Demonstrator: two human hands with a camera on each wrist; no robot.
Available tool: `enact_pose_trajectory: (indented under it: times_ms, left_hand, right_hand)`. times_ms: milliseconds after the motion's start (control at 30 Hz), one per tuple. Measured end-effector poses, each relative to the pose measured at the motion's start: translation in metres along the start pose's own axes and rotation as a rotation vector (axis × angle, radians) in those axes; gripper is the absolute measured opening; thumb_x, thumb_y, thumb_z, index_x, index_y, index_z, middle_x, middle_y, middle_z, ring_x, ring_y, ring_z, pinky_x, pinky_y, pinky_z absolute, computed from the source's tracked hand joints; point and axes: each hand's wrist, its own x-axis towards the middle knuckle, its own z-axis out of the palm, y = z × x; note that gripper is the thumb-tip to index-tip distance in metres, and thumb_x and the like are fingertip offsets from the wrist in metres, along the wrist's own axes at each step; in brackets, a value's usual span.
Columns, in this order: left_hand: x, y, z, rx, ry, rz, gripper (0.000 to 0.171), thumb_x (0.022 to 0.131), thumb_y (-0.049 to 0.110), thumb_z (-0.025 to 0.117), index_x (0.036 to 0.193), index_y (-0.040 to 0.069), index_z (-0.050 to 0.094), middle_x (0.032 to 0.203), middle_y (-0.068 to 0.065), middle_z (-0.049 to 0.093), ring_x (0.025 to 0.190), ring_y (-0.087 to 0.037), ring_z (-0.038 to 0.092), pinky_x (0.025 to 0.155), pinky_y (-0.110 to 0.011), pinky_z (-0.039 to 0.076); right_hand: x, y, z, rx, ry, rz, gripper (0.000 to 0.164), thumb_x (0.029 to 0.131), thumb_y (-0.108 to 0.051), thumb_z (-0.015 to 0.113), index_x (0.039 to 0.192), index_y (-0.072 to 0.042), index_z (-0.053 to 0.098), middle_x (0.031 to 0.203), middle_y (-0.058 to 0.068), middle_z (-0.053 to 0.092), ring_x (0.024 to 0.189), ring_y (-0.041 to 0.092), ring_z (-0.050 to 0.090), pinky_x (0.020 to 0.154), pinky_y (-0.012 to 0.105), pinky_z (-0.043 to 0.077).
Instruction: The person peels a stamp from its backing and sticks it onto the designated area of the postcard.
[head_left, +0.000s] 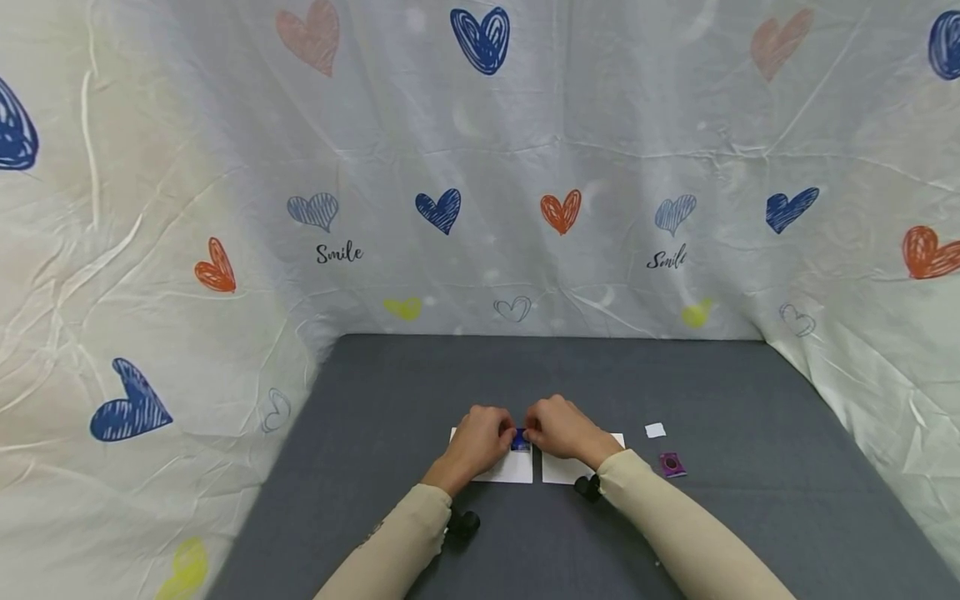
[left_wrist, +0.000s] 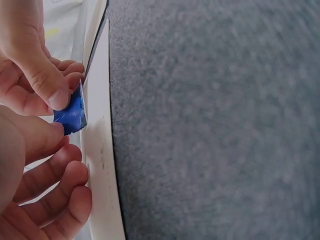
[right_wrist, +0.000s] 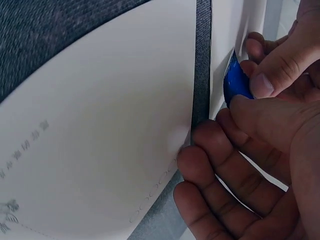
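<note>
A small glossy blue stamp-like piece point(head_left: 520, 442) with a jagged edge is held between both hands. My left hand point(head_left: 480, 437) pinches one end between thumb and fingers; its other fingers are loosely curled. My right hand point(head_left: 562, 427) pinches the opposite end, the two thumbs close together. In both wrist views the piece point(right_wrist: 236, 82) bends slightly and stands up off the sheet. Beneath my left hand lies one white sheet point(head_left: 506, 473), and under my right hand a second white sheet point(head_left: 557, 472). Faint printed lettering and a small drawing show on the second sheet point(right_wrist: 115, 110).
To the right lie a small white square point(head_left: 655, 430) and a small purple picture piece point(head_left: 672, 465). A grey cloth point(head_left: 390, 392) covers the table. A narrow dark gap separates the two sheets. White curtains point(head_left: 495, 142) printed with hearts hang behind and at the sides.
</note>
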Motion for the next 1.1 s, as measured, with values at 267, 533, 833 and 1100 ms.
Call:
enact_pose_trajectory:
  times_ms: [267, 533, 833, 1100]
  left_hand:
    - [0.002, 0.000, 0.001, 0.011, 0.010, -0.009, 0.006, 0.099, 0.013, 0.079, 0.094, 0.011, 0.083, 0.084, -0.001, 0.077, 0.070, -0.011, 0.065, 0.066, -0.030, 0.054]
    - [0.003, 0.000, 0.002, 0.011, 0.003, -0.012, 0.007, 0.098, 0.012, 0.078, 0.094, 0.011, 0.083, 0.084, -0.001, 0.077, 0.071, -0.012, 0.065, 0.066, -0.030, 0.054]
    - [0.005, -0.008, 0.010, 0.009, 0.019, 0.025, 0.009, 0.099, 0.014, 0.077, 0.094, 0.011, 0.083, 0.084, 0.000, 0.077, 0.070, -0.012, 0.064, 0.066, -0.033, 0.055]
    - [0.008, -0.006, 0.011, 0.044, -0.002, -0.004, 0.006, 0.096, 0.010, 0.079, 0.092, 0.011, 0.082, 0.083, -0.001, 0.075, 0.069, -0.012, 0.064, 0.064, -0.031, 0.053]
  right_hand:
    - [0.001, -0.003, -0.001, -0.012, 0.004, 0.025, 0.006, 0.096, -0.011, 0.080, 0.090, -0.010, 0.082, 0.082, 0.002, 0.077, 0.066, 0.011, 0.063, 0.064, 0.034, 0.055]
    - [0.001, 0.000, 0.004, -0.032, 0.021, 0.022, 0.006, 0.094, -0.010, 0.080, 0.088, -0.011, 0.081, 0.080, 0.000, 0.076, 0.066, 0.010, 0.062, 0.064, 0.034, 0.055]
    - [0.001, 0.000, 0.007, -0.036, 0.031, 0.027, 0.010, 0.093, -0.010, 0.080, 0.083, -0.013, 0.079, 0.073, -0.003, 0.071, 0.062, 0.009, 0.057, 0.060, 0.032, 0.051]
    - [0.000, -0.001, 0.008, -0.033, 0.056, 0.013, 0.013, 0.089, -0.007, 0.080, 0.078, -0.014, 0.077, 0.070, -0.005, 0.069, 0.059, 0.008, 0.054, 0.057, 0.030, 0.048]
